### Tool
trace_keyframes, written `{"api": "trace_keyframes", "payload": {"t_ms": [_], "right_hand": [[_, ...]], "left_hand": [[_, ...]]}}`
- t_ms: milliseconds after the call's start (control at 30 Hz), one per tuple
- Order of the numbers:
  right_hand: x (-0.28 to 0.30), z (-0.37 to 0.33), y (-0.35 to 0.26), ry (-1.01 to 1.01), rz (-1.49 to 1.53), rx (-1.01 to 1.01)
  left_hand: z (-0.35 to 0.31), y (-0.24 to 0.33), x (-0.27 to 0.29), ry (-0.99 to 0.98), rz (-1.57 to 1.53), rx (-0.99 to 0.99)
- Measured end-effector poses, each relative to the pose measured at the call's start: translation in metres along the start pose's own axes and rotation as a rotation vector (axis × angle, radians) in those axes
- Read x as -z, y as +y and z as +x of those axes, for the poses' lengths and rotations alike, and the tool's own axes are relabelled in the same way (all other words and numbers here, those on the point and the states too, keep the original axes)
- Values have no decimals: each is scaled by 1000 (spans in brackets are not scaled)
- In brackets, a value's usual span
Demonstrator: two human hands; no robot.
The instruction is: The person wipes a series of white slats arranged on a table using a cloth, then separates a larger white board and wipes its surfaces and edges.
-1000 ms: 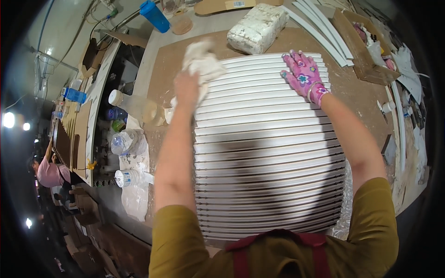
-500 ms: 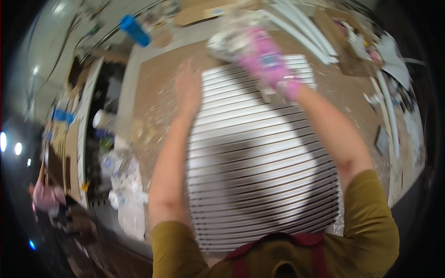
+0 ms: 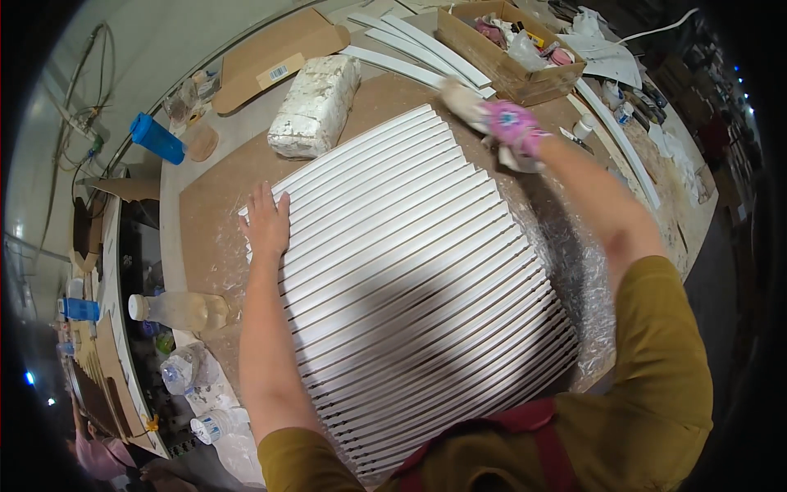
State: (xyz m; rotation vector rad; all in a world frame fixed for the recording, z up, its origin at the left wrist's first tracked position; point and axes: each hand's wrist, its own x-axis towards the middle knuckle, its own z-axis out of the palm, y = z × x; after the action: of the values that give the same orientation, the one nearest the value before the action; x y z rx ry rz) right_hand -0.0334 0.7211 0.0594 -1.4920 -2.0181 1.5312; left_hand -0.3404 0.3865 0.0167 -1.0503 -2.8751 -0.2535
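My left hand (image 3: 267,223) is bare, its fingers spread flat on the upper left edge of a white panel of narrow parallel slats (image 3: 393,271). At the panel's upper right side is my right hand (image 3: 510,129), in a pink patterned glove with an off-white front part. Motion smears its fingers, and whether they grip anything cannot be made out. A whitish flap hangs below the glove. Beyond the panel's far edge lies a rough white block (image 3: 316,107) with worn, stained sides.
Brown board (image 3: 205,213) and clear plastic film (image 3: 586,271) lie around the panel. White strips (image 3: 418,49) and a cardboard box of odds and ends (image 3: 512,70) are at the back. Along the left stand a blue bottle (image 3: 157,139), a cloudy plastic bottle (image 3: 193,311) and other containers.
My right hand has swept off the panel's far part to its right side. The view has turned, so the panel appears tilted. The white block now shows fully, apart from my hand.
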Motion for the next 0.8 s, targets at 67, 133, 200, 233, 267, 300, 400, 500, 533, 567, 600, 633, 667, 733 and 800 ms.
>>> {"api": "trace_keyframes", "payload": {"t_ms": [67,133,200,233,267,300,400,500,533,567,600,633,667,733,800], "right_hand": [[72,3,59,185,-778,549],[136,-18,95,283,-1188,600],[88,-102,-14,108,-1452,167],[81,-110,-13,237,-1527,252],[67,-99,-1,213,-1508,296],[57,-80,21,312,-1250,714],[-23,-89,15,243,-995,1105],[-67,-106,40,52,-1020,1074],[-67,-106,41,48,-1018,1071],[-66,-105,41,48,-995,1067],[-65,-104,41,48,-970,1068],[-66,-103,42,46,-969,1067],[-67,-103,42,52,-976,1061],[-68,-105,39,59,-979,1065],[-67,-108,36,66,-992,1039]], "left_hand": [[19,-40,-3,137,-351,-4],[32,-53,17,396,-653,66],[34,-116,36,376,-627,117],[33,-115,40,397,-544,69],[33,-124,40,378,-494,55],[30,-110,43,324,-412,89],[17,-119,29,287,-320,148],[11,-108,26,143,-285,232],[9,-102,27,98,-252,245],[9,-95,27,93,-251,246],[10,-89,29,9,-312,207],[11,-83,28,-75,-374,168],[10,-78,25,-32,-309,67],[13,-87,19,46,-262,21],[13,-91,19,119,-218,-30]]}}
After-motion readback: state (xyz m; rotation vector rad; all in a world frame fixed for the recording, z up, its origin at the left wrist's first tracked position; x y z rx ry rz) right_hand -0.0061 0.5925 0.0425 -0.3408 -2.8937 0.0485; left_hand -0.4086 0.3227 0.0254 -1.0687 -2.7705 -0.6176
